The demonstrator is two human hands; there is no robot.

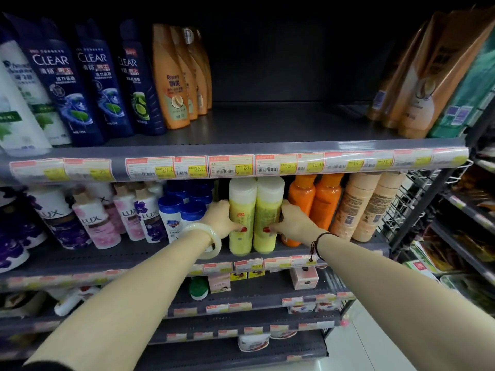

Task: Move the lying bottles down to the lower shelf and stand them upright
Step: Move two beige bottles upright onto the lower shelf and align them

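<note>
Two yellow bottles with pale caps stand upright side by side on the lower shelf (pixel 150 257). My left hand (pixel 222 216) grips the left yellow bottle (pixel 241 207) from its left side. My right hand (pixel 293 223) grips the right yellow bottle (pixel 267 210) from its right side. Both thumbs press on the bottles' fronts. The upper shelf (pixel 281 124) shows a wide bare stretch in its middle, with no lying bottles on it.
Blue-capped bottles (pixel 176 210) and Lux bottles (pixel 93 220) stand left of the yellow pair; orange bottles (pixel 313 202) and beige bottles (pixel 359 207) stand right. Dark Clear bottles (pixel 88 76) and orange shampoo (pixel 171 84) line the upper shelf's left, refill pouches (pixel 423 84) its right. A wire rack (pixel 417 199) is at the right.
</note>
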